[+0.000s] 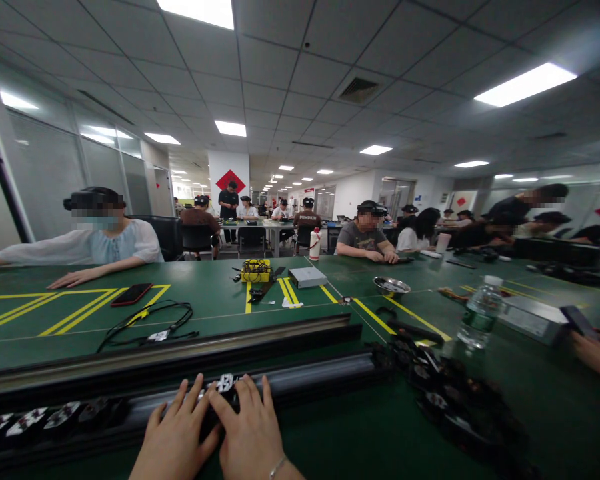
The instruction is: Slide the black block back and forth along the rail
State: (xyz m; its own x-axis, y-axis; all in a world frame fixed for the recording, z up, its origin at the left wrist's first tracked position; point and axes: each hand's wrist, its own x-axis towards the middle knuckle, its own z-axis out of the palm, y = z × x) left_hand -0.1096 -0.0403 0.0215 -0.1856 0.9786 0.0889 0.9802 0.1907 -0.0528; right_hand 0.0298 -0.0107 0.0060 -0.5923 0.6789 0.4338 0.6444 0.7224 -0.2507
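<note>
Both hands low centre, side by side on a long black metal rail point(300, 377) that runs L to R across the green tabletop with yellow line markings point(205, 303). Left hand point(175, 437): fingers stretched & spread, lying flat on the rail, nothing closed in it. Right hand point(250, 433): also flat w/ fingers extended, thin bracelet at the wrist. Index tips of both meet at a small black-and-white plastic clip part point(225, 383) – it sits on top of the rail, touched not gripped, thumbs mostly hidden under the palms.

The part: black body, white patch w/ dark marks on its upper face, blocky; finer detail too small to tell. A row of similar black-and-white clip parts point(27, 421) lines the rail's L end, and a loose heap of the same black parts point(445, 400) lies at the R end.

Behind the rail – a coiled black cable point(150, 327), a black phone with red edge point(131, 294), a yellow tool case point(256, 270), a flat grey box point(307, 277), a shiny metal bowl point(391, 287), a clear plastic water bottle point(480, 313). A co-worker's hand point(599, 355) at far R. Other people sit round the far side.
</note>
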